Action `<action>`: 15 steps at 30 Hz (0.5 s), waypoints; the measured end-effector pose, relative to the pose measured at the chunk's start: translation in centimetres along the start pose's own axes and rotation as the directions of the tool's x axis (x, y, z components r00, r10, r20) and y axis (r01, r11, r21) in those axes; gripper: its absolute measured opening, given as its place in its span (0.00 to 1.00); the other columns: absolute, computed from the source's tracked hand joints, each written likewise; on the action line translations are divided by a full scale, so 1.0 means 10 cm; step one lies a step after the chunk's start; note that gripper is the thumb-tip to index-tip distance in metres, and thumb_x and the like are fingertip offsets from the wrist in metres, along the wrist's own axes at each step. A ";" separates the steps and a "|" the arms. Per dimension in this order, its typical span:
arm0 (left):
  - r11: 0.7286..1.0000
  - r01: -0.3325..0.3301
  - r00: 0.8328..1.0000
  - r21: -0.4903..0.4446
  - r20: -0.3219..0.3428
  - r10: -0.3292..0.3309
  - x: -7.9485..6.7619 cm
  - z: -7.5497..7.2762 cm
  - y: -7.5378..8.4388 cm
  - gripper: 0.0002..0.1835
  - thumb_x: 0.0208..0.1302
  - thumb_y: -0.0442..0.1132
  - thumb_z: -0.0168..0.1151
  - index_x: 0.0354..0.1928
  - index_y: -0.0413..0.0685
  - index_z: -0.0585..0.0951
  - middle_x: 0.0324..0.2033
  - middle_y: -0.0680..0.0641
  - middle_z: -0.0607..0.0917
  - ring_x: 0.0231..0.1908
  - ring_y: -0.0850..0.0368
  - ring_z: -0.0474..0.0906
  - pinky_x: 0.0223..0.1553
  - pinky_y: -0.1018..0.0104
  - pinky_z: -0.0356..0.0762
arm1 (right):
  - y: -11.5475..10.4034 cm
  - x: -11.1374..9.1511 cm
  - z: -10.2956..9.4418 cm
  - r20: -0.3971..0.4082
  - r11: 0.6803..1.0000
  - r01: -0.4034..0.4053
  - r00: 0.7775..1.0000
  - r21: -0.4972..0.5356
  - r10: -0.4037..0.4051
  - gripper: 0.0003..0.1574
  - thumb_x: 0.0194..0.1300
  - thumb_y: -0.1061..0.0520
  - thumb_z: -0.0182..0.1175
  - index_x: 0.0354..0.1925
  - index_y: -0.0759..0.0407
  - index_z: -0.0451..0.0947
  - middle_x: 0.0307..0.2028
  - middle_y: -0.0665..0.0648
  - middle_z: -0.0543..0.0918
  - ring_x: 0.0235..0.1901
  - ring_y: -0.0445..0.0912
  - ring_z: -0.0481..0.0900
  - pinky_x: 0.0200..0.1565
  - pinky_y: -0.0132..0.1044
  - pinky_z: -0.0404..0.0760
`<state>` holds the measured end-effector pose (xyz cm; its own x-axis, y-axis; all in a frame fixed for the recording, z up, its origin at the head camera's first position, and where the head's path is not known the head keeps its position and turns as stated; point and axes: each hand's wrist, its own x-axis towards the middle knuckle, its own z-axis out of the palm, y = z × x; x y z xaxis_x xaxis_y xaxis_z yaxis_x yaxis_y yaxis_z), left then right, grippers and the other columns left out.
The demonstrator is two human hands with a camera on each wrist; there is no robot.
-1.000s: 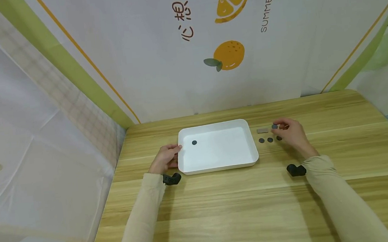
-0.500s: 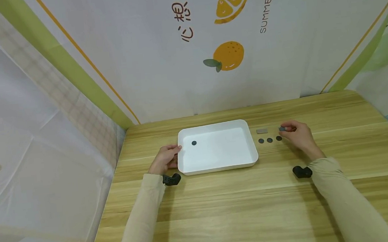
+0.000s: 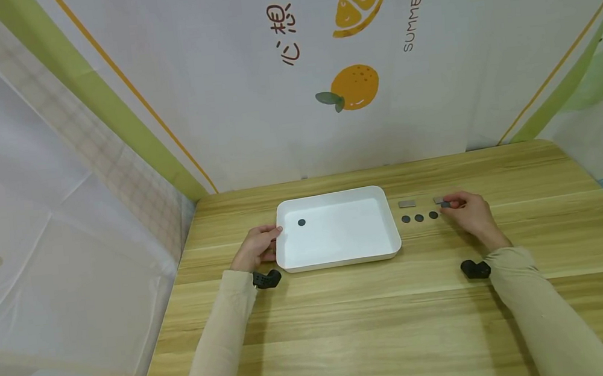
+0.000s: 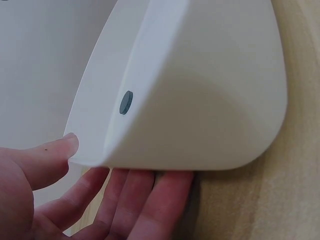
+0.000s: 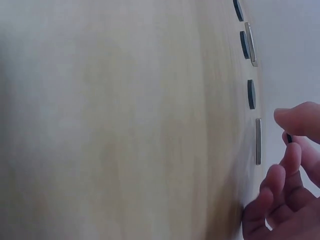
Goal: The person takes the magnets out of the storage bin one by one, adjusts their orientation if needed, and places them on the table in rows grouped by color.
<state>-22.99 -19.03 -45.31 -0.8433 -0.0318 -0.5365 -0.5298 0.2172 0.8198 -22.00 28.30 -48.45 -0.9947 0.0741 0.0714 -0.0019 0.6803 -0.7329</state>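
My left hand (image 3: 256, 243) grips the left rim of a shallow white tray (image 3: 345, 262), thumb on top and fingers underneath, as the left wrist view shows. A small dark disc (image 3: 302, 222) lies inside the tray. To the right of the tray, my right hand (image 3: 469, 213) pinches another dark disc (image 3: 445, 205) between thumb and fingers; in the right wrist view only the edge of this held disc (image 5: 289, 138) shows. Just beyond those fingertips lies a thin grey rectangular bar (image 3: 438, 199), partly covered by the hand in the head view.
A second grey bar (image 3: 406, 204) lies right of the tray. In front of it, three dark discs (image 3: 419, 218) form a row on the wooden table (image 3: 358, 328). Behind the table hangs a printed white cloth (image 3: 252, 126).
My right hand has shifted right and slightly nearer. The bar by its fingertips now shows on the table; a second ago it was not visible there. The left hand and tray stayed put.
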 end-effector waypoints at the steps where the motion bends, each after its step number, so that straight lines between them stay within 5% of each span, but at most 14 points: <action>1: 1.000 0.000 1.000 -0.001 0.001 0.000 0.00 0.00 0.00 0.25 0.72 0.44 0.54 0.67 0.43 0.67 0.45 0.44 0.81 0.32 0.58 0.82 0.33 0.62 0.84 | 0.00 0.00 0.00 0.004 1.000 0.001 1.000 -0.004 -0.001 0.23 0.64 0.56 0.62 0.52 0.70 0.76 0.39 0.62 0.77 0.35 0.46 0.72 0.32 0.28 0.70; 15: 1.000 0.001 1.000 0.005 -0.008 -0.001 -0.02 0.01 0.02 0.25 0.72 0.44 0.54 0.66 0.42 0.68 0.41 0.46 0.81 0.30 0.60 0.80 0.31 0.64 0.83 | 0.05 -0.01 0.01 0.031 0.999 0.009 1.000 -0.045 -0.008 0.22 0.64 0.56 0.61 0.51 0.71 0.76 0.40 0.66 0.79 0.37 0.52 0.75 0.37 0.34 0.70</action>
<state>-22.87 -18.93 -45.06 -0.8436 -0.0403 -0.5355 -0.5301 0.2225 0.8182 -21.88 28.50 -48.89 -0.9973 0.0466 0.0561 -0.0062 0.7131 -0.7011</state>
